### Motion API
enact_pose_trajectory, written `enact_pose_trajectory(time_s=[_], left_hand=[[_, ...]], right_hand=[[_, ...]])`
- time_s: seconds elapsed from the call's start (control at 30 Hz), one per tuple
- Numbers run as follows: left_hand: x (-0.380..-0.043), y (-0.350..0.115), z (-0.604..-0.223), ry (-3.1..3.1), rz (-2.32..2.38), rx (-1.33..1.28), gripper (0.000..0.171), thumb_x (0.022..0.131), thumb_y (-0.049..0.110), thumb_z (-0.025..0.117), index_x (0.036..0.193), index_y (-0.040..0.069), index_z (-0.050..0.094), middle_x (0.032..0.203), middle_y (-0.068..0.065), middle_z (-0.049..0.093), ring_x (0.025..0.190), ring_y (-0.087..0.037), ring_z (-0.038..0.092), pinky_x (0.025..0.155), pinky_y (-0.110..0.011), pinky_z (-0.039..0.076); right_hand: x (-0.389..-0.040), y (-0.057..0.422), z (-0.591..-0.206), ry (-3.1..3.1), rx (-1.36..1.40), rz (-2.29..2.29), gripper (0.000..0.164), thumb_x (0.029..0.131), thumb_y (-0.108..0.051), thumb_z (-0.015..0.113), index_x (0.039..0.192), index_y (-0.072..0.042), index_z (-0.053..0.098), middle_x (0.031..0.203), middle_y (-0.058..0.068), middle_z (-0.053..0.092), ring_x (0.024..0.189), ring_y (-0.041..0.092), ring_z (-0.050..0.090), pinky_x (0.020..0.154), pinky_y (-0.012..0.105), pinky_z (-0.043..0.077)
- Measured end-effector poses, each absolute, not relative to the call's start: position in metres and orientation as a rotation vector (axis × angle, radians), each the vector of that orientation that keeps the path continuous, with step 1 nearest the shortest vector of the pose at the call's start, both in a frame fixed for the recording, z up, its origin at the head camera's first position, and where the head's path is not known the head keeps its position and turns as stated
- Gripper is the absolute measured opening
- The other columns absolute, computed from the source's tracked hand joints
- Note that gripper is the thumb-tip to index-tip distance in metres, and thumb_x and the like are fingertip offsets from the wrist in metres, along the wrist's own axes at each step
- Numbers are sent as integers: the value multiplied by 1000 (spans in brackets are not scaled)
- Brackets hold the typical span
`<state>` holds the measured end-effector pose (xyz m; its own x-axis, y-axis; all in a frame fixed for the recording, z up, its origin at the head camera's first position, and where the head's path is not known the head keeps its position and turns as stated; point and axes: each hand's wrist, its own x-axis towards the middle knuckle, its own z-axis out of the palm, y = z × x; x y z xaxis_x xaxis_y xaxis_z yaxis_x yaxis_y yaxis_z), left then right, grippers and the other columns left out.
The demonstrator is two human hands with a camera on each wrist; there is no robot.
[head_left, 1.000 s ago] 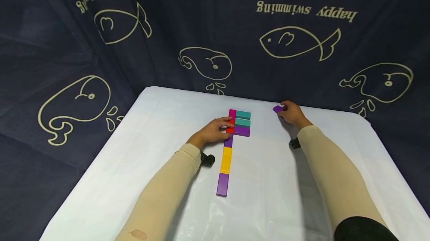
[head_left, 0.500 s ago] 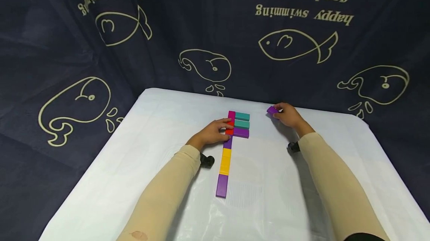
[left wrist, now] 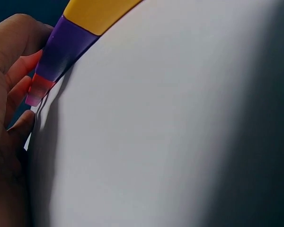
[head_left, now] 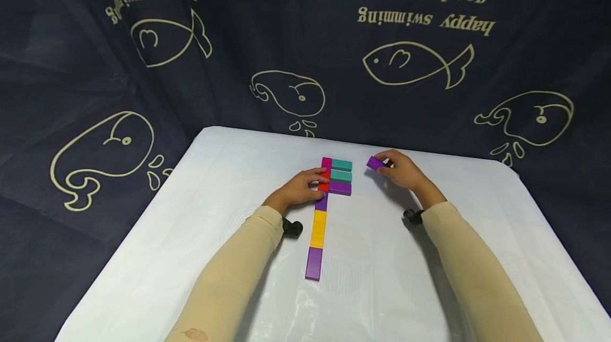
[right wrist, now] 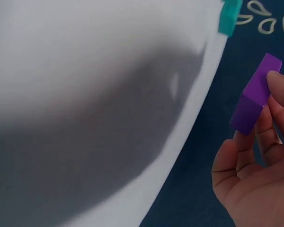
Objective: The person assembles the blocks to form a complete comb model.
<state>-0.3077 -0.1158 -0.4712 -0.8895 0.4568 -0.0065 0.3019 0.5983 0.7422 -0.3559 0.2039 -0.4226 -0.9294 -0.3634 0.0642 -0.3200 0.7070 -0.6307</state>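
A straight column of flat blocks lies on the white table: a magenta block [head_left: 326, 163] at the far end, then a red block [head_left: 323, 186], a dark purple block [head_left: 321, 203], yellow blocks [head_left: 318, 228] and a purple block [head_left: 313, 264] nearest me. My left hand [head_left: 300, 186] rests on the column from the left, thumb at the dark purple block, fingertips over the red and magenta part. To the column's right sit two teal blocks [head_left: 341, 176] and another purple block [head_left: 340, 189]. My right hand [head_left: 404, 171] pinches a loose purple block [right wrist: 255, 97] between thumb and fingers, right of the teal ones.
The white table [head_left: 229, 172] runs back to a dark blue curtain [head_left: 305, 29] printed with pale fish, whales and lettering. A small black wrist camera [head_left: 292, 228] sits below my left hand, and another black one [head_left: 412, 217] by my right wrist.
My right hand has carried the purple block leftward and slightly toward me, closer to the teal blocks. The left hand and the laid blocks keep their places.
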Motion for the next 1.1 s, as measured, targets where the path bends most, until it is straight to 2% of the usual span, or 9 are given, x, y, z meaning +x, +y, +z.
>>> enact_pose_trajectory(time_s=[0.17,0.47,0.73,0.9,1.1], left_hand=[[-308,-116,-473,2629,1163,629,41,90,21,72,130,17,67,157,8,37,145,-21,29,119,-40,23],[-308,-117,-473,2610,1223,635,41,88,18,73,129,14,68,156,4,38,145,-24,29,118,-43,25],[-310,-117,-474,2601,1247,651,42,87,17,74,128,14,68,156,4,39,145,-25,30,118,-43,24],[-311,-118,-476,2605,1234,664,42,87,18,74,129,14,68,156,4,39,145,-22,30,118,-41,24],[-312,-117,-476,2598,1234,668,43,87,18,74,129,14,68,156,4,39,145,-21,30,118,-41,25]], right_hand=[[-342,193,-420,2839,-644,-1040,35,93,-4,65,127,-3,62,121,14,58,100,30,54,74,37,47],[-321,170,-418,2822,-836,-988,32,91,0,67,122,0,64,115,15,61,98,30,57,83,43,48],[-308,155,-416,2790,-857,-958,30,90,0,66,120,-2,65,115,12,63,99,28,57,86,43,48],[-302,148,-417,2750,-896,-947,31,90,0,67,121,-3,66,117,12,63,102,30,56,91,48,49],[-296,140,-422,2728,-921,-904,30,90,-3,69,120,-6,67,117,10,63,100,28,56,90,45,49]])
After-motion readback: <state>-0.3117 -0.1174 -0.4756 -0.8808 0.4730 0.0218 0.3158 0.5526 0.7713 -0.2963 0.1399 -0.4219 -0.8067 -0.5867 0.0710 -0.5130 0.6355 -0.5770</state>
